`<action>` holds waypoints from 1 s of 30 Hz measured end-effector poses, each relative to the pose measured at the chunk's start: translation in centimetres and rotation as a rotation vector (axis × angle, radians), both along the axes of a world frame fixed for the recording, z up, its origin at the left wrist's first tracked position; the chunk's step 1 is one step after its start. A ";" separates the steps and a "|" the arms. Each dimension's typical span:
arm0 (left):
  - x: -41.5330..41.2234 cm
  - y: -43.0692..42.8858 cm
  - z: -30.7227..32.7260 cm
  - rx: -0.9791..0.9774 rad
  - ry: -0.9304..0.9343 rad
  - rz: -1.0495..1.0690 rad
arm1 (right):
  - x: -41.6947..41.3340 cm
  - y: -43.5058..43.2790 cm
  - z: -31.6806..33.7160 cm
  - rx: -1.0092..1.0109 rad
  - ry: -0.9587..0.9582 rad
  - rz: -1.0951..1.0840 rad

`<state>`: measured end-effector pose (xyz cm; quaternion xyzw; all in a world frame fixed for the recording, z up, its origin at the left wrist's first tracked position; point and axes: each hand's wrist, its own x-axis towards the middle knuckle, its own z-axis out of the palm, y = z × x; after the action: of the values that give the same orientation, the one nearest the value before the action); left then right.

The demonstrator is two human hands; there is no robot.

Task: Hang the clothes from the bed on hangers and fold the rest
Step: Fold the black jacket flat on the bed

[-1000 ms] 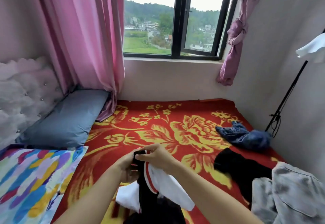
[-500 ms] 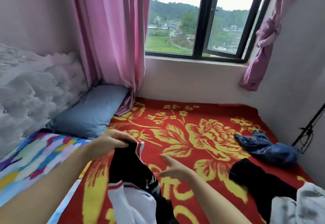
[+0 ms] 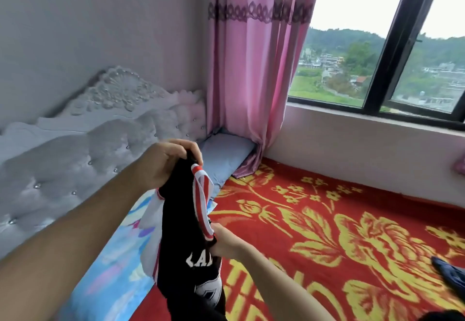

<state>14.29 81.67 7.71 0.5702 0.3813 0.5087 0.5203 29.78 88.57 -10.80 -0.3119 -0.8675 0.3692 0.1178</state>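
— Over the left side of the bed (image 3: 327, 220), in the head view, what is being held?

— A black jersey (image 3: 181, 220) with a striped trim (image 3: 201, 194) in red and white, and white lettering lower down. It hangs in the air above the bed. Its lower part runs out of the bottom of the picture, so I cannot tell whether the hem touches anything.

— And the hands?

— The left hand (image 3: 166, 162) is uppermost, its fingers (image 3: 191, 149) curled round a bunch of black cloth at the top end of the trim. The right hand (image 3: 226, 242) is lower and nearer, its fingers (image 3: 216, 230) pinching the same striped edge where it meets the black cloth. So the trim runs from one grip to the other, and the body of the jersey drops below them.

— What step would you say this is?

— Finding the neck or shoulder line, I'd judge, so it can go on a hanger or be laid flat. No hanger shows.

— How should it be done well?

— Walk both grips along the striped edge to matching points, draw the hands apart, then shake once so front and back fall open. White cloth is bunched behind the black, so it may be twisted; that needs sorting first.

— Is anything else waiting?

— A blue garment (image 3: 450, 275) at the right edge and a dark garment (image 3: 437, 317) in the bottom corner. Both are well apart from the hands.
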 end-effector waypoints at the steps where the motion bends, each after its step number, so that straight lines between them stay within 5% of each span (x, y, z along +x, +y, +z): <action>1: -0.7 -0.5 0.5 0.008 0.026 0.032 | -0.7 -0.4 -0.1 -0.035 0.038 -0.024; 5: -3.9 -3.1 1.9 0.042 0.066 0.142 | -0.7 0.1 0.5 -0.238 0.017 -0.040; 10: -7.6 -4.5 1.2 0.020 0.024 0.304 | 2.3 1.6 1.5 -0.241 -0.096 -0.106; 16: -10.0 -2.7 -0.7 -0.005 0.019 0.477 | 6.1 1.7 3.8 -0.504 0.385 -0.458; 22: -10.6 0.7 -3.1 0.118 0.465 0.610 | 11.8 1.5 8.7 -0.335 0.284 -0.596; 27: -9.3 2.7 -3.7 0.245 0.406 0.869 | 16.1 -0.4 12.8 -0.091 0.351 -0.820; 30: -7.6 2.7 -3.5 0.299 0.278 0.667 | 17.8 -2.5 14.3 -0.005 0.533 -0.931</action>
<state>6.69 84.41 4.25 0.5480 0.5343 0.6177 0.1808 47.55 86.09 3.51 -0.5593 -0.5765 0.3465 0.4846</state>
